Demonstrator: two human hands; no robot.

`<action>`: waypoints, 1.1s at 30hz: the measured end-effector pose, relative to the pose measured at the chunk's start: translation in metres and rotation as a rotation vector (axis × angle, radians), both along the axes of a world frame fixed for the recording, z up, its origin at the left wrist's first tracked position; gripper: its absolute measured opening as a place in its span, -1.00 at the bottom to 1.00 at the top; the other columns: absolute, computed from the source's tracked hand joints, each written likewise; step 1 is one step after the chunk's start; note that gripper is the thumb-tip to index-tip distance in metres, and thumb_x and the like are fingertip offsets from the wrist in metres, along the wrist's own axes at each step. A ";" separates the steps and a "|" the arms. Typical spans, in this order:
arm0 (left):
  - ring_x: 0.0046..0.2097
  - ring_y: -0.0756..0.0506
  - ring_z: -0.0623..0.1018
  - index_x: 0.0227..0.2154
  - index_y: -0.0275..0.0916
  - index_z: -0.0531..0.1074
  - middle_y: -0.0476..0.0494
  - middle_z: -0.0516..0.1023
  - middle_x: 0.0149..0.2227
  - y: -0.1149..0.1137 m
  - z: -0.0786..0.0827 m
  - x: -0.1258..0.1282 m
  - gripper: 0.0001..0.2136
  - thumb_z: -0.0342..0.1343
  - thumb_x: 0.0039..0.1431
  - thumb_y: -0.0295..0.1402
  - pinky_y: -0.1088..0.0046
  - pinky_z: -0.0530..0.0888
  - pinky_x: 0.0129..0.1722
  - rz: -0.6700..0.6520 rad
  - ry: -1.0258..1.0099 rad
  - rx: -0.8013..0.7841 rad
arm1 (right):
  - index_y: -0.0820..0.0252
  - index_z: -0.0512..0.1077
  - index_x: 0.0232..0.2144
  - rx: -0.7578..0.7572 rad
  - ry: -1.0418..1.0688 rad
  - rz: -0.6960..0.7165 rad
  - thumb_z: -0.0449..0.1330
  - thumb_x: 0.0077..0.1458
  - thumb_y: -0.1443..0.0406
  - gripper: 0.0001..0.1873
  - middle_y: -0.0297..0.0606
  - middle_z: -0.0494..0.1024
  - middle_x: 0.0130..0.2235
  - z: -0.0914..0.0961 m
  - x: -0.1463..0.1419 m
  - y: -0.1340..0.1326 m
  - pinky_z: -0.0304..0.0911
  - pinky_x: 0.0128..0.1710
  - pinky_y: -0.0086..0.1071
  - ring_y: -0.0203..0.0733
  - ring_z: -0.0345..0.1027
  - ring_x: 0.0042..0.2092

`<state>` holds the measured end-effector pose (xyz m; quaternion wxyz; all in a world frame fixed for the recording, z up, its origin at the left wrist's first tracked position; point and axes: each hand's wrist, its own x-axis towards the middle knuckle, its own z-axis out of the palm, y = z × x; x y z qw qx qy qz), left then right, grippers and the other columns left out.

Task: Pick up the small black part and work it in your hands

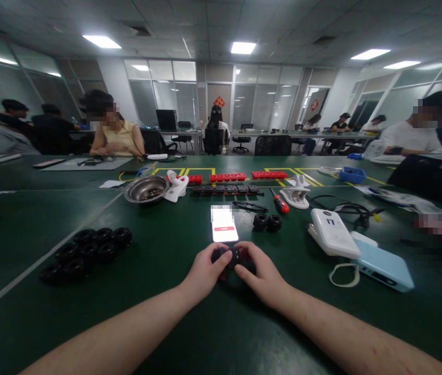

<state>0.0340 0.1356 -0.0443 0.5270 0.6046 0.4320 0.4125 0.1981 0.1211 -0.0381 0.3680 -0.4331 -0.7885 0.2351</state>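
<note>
Close in front of me, both hands grip a small black round part [235, 257], which looks like one of the black toy tyres lying about. My left hand [208, 272] closes on its left side, thumb on top. On the other side my right hand [260, 272] pinches it between thumb and fingers, which hide much of it. A phone [224, 224] with a lit screen lies just beyond my fingertips. Two black tyres [267, 222] sit right of the phone. Several more tyres [90, 250] are grouped at the left.
A metal bowl [146, 190] with small pieces, red trays [228, 177], a black strip of parts [226, 190] and a screwdriver [280, 202] lie farther back. At the right are a white power bank [335, 233] and a light blue device [381, 263]. Other people sit around the tables.
</note>
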 end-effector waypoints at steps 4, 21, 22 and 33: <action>-0.51 0.02 0.38 -0.32 -0.28 0.31 -0.02 0.34 -0.44 -0.003 0.003 0.000 -0.72 0.01 0.02 -0.15 0.52 0.37 -0.58 -0.010 0.001 -0.001 | 0.20 0.28 -0.40 -0.006 -0.053 -0.053 -0.01 0.07 0.14 -0.76 -0.30 0.34 -0.43 -0.002 -0.001 0.004 0.15 -0.37 -0.33 -0.21 0.20 -0.37; -0.46 -0.01 0.40 -0.35 -0.28 0.30 -0.03 0.34 -0.41 -0.004 0.005 -0.001 -0.72 0.04 -0.01 -0.16 0.51 0.39 -0.55 0.004 -0.011 -0.022 | 0.20 0.26 -0.22 -0.003 -0.011 -0.013 0.03 0.05 0.15 -0.71 -0.22 0.37 -0.29 0.001 -0.001 0.001 0.17 -0.27 -0.29 -0.17 0.23 -0.27; -0.44 -0.02 0.40 -0.35 -0.28 0.30 -0.04 0.34 -0.41 -0.005 0.006 -0.001 -0.73 0.04 -0.01 -0.17 0.51 0.40 -0.54 -0.002 -0.004 -0.013 | 0.21 0.28 -0.29 -0.017 -0.024 -0.020 -0.02 0.07 0.13 -0.73 -0.24 0.37 -0.34 0.000 -0.001 0.002 0.16 -0.31 -0.31 -0.18 0.22 -0.31; -0.49 -0.01 0.42 -0.30 -0.30 0.31 -0.06 0.39 -0.41 -0.001 0.003 -0.001 -0.69 0.01 0.02 -0.15 0.48 0.38 -0.52 -0.066 -0.015 -0.022 | 0.21 0.29 -0.46 -0.016 -0.057 -0.018 0.03 0.04 0.15 -0.77 -0.31 0.32 -0.45 -0.002 0.001 0.006 0.11 -0.38 -0.37 -0.23 0.18 -0.38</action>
